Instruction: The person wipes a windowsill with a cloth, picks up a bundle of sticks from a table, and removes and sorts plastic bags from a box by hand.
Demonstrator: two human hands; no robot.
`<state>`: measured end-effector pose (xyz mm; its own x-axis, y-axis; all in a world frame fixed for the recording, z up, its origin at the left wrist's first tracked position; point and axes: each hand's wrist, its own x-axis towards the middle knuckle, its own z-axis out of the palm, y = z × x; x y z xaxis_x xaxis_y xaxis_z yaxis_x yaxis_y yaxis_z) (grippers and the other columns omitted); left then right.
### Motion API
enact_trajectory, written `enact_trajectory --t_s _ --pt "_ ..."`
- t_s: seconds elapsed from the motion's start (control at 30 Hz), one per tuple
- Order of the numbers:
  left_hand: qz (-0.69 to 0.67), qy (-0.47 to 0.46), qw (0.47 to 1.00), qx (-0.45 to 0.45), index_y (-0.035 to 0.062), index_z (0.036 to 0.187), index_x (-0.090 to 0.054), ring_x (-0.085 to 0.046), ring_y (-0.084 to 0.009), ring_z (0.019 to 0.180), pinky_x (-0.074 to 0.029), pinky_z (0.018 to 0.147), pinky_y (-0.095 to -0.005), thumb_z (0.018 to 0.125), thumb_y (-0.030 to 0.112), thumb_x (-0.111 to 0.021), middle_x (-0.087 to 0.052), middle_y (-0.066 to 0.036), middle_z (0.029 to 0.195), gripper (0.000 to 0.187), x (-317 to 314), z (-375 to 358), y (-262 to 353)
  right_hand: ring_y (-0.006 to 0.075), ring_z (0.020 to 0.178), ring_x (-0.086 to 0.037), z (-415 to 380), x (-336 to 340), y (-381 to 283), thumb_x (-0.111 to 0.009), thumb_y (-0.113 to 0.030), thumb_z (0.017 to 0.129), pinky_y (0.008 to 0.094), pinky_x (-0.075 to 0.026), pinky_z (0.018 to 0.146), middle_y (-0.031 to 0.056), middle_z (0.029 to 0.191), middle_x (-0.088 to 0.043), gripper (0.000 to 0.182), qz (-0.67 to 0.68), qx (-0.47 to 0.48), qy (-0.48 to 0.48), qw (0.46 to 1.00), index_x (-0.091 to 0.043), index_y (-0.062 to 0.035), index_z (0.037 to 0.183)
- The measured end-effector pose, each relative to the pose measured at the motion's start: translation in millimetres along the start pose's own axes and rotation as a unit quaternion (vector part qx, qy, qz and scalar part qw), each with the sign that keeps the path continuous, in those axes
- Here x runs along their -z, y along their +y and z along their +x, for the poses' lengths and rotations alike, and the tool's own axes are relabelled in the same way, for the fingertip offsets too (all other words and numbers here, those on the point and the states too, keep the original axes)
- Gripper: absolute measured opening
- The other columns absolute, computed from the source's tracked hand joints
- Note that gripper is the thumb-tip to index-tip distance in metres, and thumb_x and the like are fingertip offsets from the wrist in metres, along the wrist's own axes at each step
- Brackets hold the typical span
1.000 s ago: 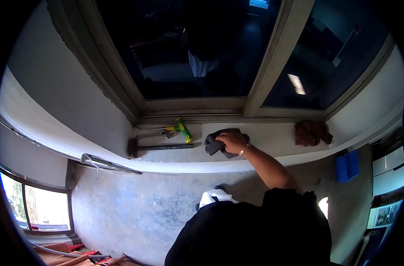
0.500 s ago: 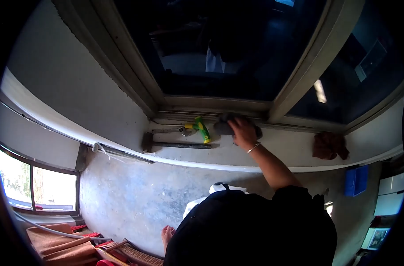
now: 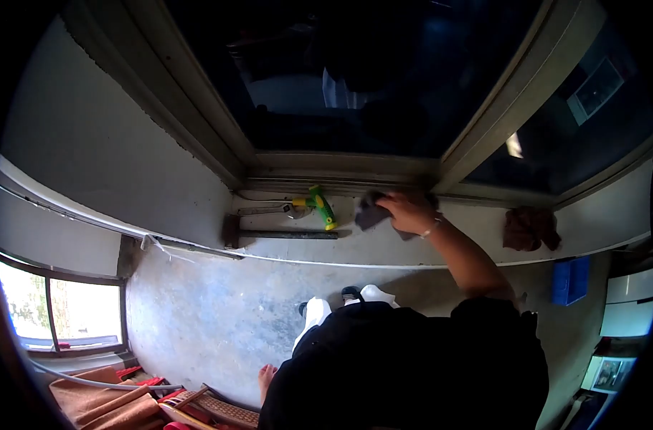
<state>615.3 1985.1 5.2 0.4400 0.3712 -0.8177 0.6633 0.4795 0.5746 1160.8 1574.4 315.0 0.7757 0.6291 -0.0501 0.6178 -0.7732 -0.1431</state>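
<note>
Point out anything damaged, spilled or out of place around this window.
The edge of the left white wall looks ragged, not straight, along the window frame; a brown cloth lies crumpled on the sill. No spill shows.

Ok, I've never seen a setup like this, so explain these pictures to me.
There is no machine here: a person works with two bare hands. Every picture comes from one camera worn on the head, looking forward and down, so the dark shape at the bottom is the person's own clothed body. The right hand holds a grey cloth on the sill below a window. The left hand is low by the body; I can't see anything in it. Left of the cloth lie a hammer, a wrench and a green-and-yellow tool. A brown cloth sits toward the right.
</note>
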Motion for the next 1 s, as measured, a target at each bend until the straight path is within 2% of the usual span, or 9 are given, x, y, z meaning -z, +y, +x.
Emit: enact_trajectory --t_s 0.03,0.13,0.23,0.3,0.43,0.73,0.83,0.9,1.0 --pt "-0.004 0.064 0.998 -0.006 -0.0007 0.087 -0.054 -0.054 -0.0144 0.062 -0.046 0.057 -0.0254 0.082 0.02 -0.052 -0.056 -0.006 0.072 0.021 -19.7 -16.8 26.2 0.0246 0.095 -0.053 9.2 -15.7 -6.9 -0.054 -0.006 0.065 0.0366 -0.042 0.08 0.0049 0.103 -0.056 0.038 -0.002 0.01 0.118 0.993 -0.059 -0.0156 0.101" --pt "0.068 0.112 0.991 -0.026 0.0009 0.098 -0.05 -0.054 -0.0166 0.071 -0.047 0.059 -0.0277 0.082 0.022 -0.051 -0.055 -0.008 0.082 0.027 -89.9 -89.7 123.7 0.0237 0.097 -0.051 42.8 -28.0 -29.4 -0.055 -0.006 0.064 0.0363 -0.041 0.081 0.0049 0.105 -0.053 0.041 0.012 0.047 0.028 0.998 -0.057 -0.0169 0.104" --pt "0.078 0.108 0.991 -0.017 0.0031 0.108 -0.045 -0.054 -0.018 0.077 -0.047 0.062 -0.0298 0.083 0.025 -0.051 -0.054 -0.009 0.09 0.034 -108.6 -103.7 146.6 0.0234 0.096 -0.051 23.6 -45.3 -18.6 -0.056 -0.006 0.063 0.036 -0.041 0.079 0.0041 0.103 -0.054 0.038 0.03 0.094 0.081 0.992 -0.059 -0.0162 0.099" --pt "0.009 0.086 0.996 -0.001 0.0036 0.108 -0.045 -0.054 -0.0179 0.075 -0.047 0.061 -0.029 0.082 0.025 -0.053 -0.054 -0.009 0.089 0.035 -108.9 -98.6 136.5 0.0224 0.096 -0.051 -11.3 -54.4 1.6 -0.057 -0.007 0.062 0.0366 -0.041 0.077 0.0032 0.101 -0.054 0.032 0.081 0.113 -0.005 0.99 -0.061 -0.0153 0.092" --pt "0.076 0.003 0.997 0.01 0.0043 0.107 -0.045 -0.054 -0.0177 0.074 -0.046 0.058 -0.0277 0.082 0.024 -0.054 -0.054 -0.008 0.088 0.033 -72.7 -61.0 85.8 0.025 0.086 -0.057 -92.4 3.1 3.3 -0.055 -0.008 0.062 0.0371 -0.044 0.073 0.0049 0.086 -0.062 0.032 -0.023 -0.017 -0.401 0.916 -0.064 -0.0183 0.091" --pt "0.041 0.127 0.99 0.048 0.0071 0.099 -0.053 -0.055 -0.0121 0.067 -0.043 0.053 -0.0244 0.08 0.024 -0.054 -0.056 -0.002 0.078 0.025 -111.9 -85.0 121.7 0.0279 0.092 -0.053 -71.4 8.0 33.7 -0.058 -0.007 0.066 0.0369 -0.045 0.076 0.0079 0.111 -0.05 0.043 0.008 -0.091 0.058 0.994 -0.054 -0.0157 0.107" --pt "0.005 0.137 0.99 0.015 0.0066 0.101 -0.052 -0.055 -0.0135 0.07 -0.044 0.057 -0.0266 0.08 0.025 -0.055 -0.057 -0.003 0.081 0.028 -124.6 -80.0 129.4 0.0294 0.095 -0.051 -70.1 -10.6 20.1 -0.056 -0.005 0.065 0.0385 -0.042 0.083 0.0101 0.11 -0.049 0.045 -0.044 -0.071 -0.099 0.992 -0.054 -0.0136 0.109" --pt "-0.025 0.147 0.989 -0.006 0.0063 0.102 -0.052 -0.055 -0.0142 0.071 -0.044 0.059 -0.0277 0.08 0.025 -0.055 -0.057 -0.004 0.082 0.029 -133.1 -84.3 128.8 0.0311 0.098 -0.05 -59.3 -8.9 32.3 -0.051 0.0 0.061 0.0357 -0.039 0.087 0.0145 0.099 -0.055 0.048 0.229 0.051 -0.199 0.952 -0.056 -0.0095 0.108" --pt "-0.026 0.134 0.991 -0.018 0.0067 0.101 -0.052 -0.055 -0.0147 0.071 -0.043 0.06 -0.0277 0.079 0.027 -0.058 -0.057 -0.004 0.083 0.03 -141.9 -91.0 121.0 0.0318 0.098 -0.05 -36.9 7.2 28.6 -0.051 0.004 0.061 0.0351 -0.039 0.087 0.0169 0.1 -0.055 0.05 0.38 -0.003 -0.216 0.899 -0.054 -0.0062 0.11"
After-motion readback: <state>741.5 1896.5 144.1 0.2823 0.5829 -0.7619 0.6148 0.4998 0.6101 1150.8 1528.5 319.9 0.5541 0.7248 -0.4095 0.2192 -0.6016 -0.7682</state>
